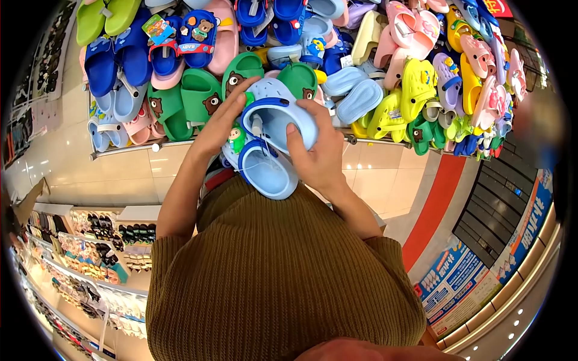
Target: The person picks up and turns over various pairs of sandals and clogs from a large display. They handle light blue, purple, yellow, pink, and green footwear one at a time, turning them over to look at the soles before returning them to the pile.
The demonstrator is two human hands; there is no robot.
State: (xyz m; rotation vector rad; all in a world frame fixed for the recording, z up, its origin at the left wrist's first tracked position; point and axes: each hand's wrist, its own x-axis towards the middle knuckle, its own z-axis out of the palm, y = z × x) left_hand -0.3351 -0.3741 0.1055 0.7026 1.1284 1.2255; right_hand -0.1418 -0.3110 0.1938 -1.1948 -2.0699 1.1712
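Note:
A pair of light blue clogs with dark blue trim hangs together at the front edge of the display. My right hand (318,150) grips the upper clog (280,120), its thumb inside the opening and its fingers over the outer side. My left hand (226,120) lies along the left side of the same clog, fingers together and pointing up. Below it, the lower clog (270,171) tilts toward my body, joined to the upper one by a thin tag string. A green figure charm (236,139) sits on its toe. Green bear slippers (201,95) lie just behind.
A rack heaped with colourful children's clogs and slippers spans the top, with a metal front rail (129,148). Shoe shelves (90,240) stand at the lower left. A red floor stripe (436,207) and blue printed signs (460,277) are at the right.

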